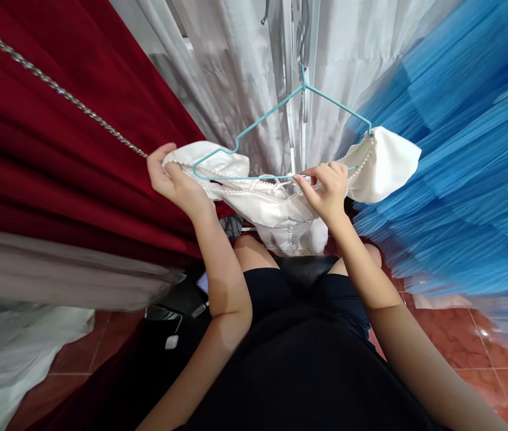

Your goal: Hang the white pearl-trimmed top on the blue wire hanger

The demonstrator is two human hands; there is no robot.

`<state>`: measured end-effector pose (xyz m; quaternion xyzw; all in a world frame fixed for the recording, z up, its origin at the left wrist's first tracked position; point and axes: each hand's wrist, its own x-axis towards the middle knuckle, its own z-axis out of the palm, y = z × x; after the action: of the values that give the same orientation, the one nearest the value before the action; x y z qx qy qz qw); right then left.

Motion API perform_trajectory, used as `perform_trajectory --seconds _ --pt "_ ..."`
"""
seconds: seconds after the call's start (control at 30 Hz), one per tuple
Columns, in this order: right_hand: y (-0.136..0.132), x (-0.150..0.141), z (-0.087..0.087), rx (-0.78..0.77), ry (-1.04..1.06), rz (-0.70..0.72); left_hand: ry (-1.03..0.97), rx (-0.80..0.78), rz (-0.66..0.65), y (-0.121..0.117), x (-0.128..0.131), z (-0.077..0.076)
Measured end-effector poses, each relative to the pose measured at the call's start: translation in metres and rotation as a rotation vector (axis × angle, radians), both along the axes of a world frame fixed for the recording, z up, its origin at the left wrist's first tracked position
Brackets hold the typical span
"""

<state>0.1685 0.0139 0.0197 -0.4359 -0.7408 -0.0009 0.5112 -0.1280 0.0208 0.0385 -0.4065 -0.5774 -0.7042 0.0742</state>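
Observation:
A white dress (263, 209) with pearl-beaded edging hangs in front of me, its right shoulder over a light blue wire hanger (269, 112). The hanger's hook is up at a metal rack. My left hand (175, 179) is closed around the dress's left sleeve, close to the hanger's left end, which shows over the cloth. With thumb and fingers pinched, my right hand (326, 185) grips the hanger's bottom bar at the dress's neckline. The right sleeve (389, 164) puffs out beyond that hand. The lower part of the dress drops toward my knees.
Deep red fabric (78, 120) with a beaded strand (60, 90) hangs at the left. Blue tulle (469, 167) fills the right side. White cloth (344, 54) hangs behind the rack's metal poles. Red tiles (474, 335) cover the floor. A black surface with a white plug-like item (171, 342) lies lower left.

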Motion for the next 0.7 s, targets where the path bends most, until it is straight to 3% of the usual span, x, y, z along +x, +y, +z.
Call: perform_trajectory --seconds 0.1,0.2,0.27,0.4,0.53,0.63,0.7 --pt "-0.003 -0.005 0.000 -0.036 0.038 0.029 0.034 -0.095 0.064 -0.023 0.013 -0.019" --pt "-0.006 -0.010 0.000 -0.036 0.065 0.035 0.184 0.110 0.130 -0.053 0.051 -0.034" --pt "-0.007 -0.012 0.000 -0.029 0.062 0.019 0.310 0.125 0.072 -0.067 0.078 -0.038" --pt "-0.009 -0.012 0.001 -0.028 0.044 0.007 0.543 -0.087 -0.110 -0.070 0.113 -0.025" --pt "-0.015 -0.010 0.004 -0.004 0.026 0.046 0.629 -0.258 -0.317 -0.055 0.125 -0.004" --pt "-0.017 -0.002 0.005 0.123 0.183 0.057 0.617 -0.342 -0.422 -0.051 0.125 0.000" --pt "-0.012 0.011 0.006 0.251 0.311 -0.012 0.627 -0.359 -0.433 -0.052 0.124 -0.003"
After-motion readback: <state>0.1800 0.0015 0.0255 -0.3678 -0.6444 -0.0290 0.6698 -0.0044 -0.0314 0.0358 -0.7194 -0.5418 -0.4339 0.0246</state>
